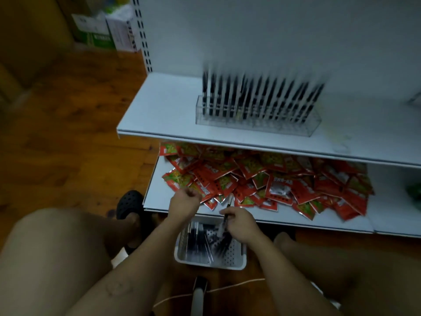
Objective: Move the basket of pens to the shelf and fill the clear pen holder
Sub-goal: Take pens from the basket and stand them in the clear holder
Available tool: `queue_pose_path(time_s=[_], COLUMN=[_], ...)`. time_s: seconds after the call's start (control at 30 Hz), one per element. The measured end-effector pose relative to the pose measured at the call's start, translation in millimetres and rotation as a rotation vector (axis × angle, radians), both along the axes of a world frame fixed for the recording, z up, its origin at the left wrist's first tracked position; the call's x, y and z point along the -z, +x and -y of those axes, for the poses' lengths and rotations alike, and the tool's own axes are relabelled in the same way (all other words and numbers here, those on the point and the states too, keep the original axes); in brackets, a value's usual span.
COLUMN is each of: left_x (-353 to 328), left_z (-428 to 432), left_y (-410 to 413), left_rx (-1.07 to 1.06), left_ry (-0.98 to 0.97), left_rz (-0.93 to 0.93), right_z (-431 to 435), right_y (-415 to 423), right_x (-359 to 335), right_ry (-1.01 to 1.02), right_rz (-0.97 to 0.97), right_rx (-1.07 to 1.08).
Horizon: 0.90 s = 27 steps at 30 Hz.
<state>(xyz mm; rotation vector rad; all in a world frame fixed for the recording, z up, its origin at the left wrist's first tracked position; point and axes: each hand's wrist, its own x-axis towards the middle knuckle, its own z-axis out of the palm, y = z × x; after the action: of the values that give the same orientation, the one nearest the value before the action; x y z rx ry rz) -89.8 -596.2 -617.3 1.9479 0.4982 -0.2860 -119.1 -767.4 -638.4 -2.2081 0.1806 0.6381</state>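
A white perforated basket (237, 258) holding several black pens sits on the wooden floor between my knees, below the lowest shelf. My right hand (239, 222) hovers over the basket and grips a bunch of black pens (224, 233). My left hand (184, 201) is curled into a loose fist above the basket's far left corner; nothing shows in it. The clear pen holder (257, 119) stands on the upper white shelf (159, 110), with several black pens upright in it.
The lower shelf (157, 197) carries a heap of red snack packets (273, 181). A black clog (128, 204) is on my left foot. Cardboard boxes (100, 30) stand at the back left. A thin cord (227, 287) runs across the floor near me.
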Motion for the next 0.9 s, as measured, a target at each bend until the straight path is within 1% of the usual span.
queue_pose_path(time_s=[0.1, 0.23, 0.33, 0.4, 0.5, 0.53, 0.67, 0.8, 0.9], left_x=[-38.8, -84.4, -110.3, -123.9, -137.6, -140.5, -148.5, -145.9, -140.7], left_z=[1.7, 2.9, 2.2, 1.6, 0.5, -0.1, -4.2, -7.4, -8.1], left_y=[3.2, 11.0, 18.6, 24.1, 35.2, 40.3, 65.9, 96.1, 119.2], left_rx=[0.040, 0.092, 0.126, 0.142, 0.139, 0.133, 0.102, 0.017, -0.034], left_ry=[-0.017, 0.039, 0.097, 0.117, 0.101, 0.093, 0.094, 0.135, 0.144], left_rz=[0.119, 0.263, 0.345, 0.371, 0.385, 0.394, 0.447, 0.468, 0.423], right_z=[2.0, 7.8, 14.2, 17.4, 19.6, 19.6, 23.6, 34.9, 44.8], right_y=[-0.7, 4.1, 12.5, 23.2, 41.5, 46.3, 73.8, 103.1, 121.1], right_x=[-34.6, -87.0, -122.7, -141.1, -168.2, -178.9, -212.4, -233.6, -234.8], right_ry=[0.014, 0.082, 0.007, -0.026, 0.066, 0.054, -0.033, 0.046, 0.066], right_rz=[0.118, 0.266, 0.391, 0.469, 0.533, 0.575, 0.787, 0.956, 1.125], right_rx=[0.011, 0.005, -0.028, -0.012, 0.079, 0.081, 0.124, 0.303, 0.353])
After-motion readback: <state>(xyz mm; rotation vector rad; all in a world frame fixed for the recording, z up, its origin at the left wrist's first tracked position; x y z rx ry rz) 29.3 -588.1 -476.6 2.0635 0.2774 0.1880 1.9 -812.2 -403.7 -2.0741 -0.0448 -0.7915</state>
